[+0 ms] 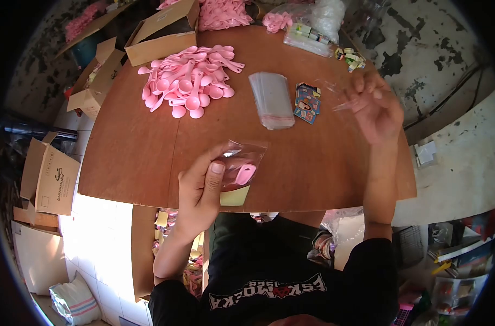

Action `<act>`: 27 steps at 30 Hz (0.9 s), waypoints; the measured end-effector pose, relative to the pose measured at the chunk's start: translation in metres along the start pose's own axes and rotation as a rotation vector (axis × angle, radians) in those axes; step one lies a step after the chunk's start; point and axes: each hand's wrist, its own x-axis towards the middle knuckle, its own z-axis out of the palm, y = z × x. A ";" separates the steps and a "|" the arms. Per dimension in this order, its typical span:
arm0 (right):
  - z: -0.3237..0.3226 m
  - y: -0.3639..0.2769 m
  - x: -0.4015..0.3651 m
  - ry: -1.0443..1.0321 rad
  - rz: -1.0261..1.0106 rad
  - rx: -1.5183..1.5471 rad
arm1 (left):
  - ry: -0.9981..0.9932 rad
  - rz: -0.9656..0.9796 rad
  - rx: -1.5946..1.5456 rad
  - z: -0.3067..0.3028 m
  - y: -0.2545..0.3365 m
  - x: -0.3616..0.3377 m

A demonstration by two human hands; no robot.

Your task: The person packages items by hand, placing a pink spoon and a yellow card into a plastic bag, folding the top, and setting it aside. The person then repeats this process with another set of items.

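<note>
My left hand [201,182] pinches a clear plastic bag [253,152] above the table's near edge. Inside the bag show a pink spoon handle [246,174] and a pale yellow card [234,196]. My right hand [375,108] is raised over the table's right side, with a thin clear strip [345,105] at its fingertips. Left of that hand lie blue printed cards [307,102] and a stack of clear bags [272,100]. A heap of pink spoons [190,81] covers the back left of the table.
An open cardboard box [163,32] stands at the table's back left edge. Plastic packs [309,41] and small colored pieces [350,59] lie at the back right. More boxes [57,176] stand at left. A white surface [459,168] adjoins the table at right.
</note>
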 end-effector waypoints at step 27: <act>0.103 0.055 -0.007 -0.062 -0.264 -0.907 | -0.013 0.194 -0.071 0.013 -0.018 0.007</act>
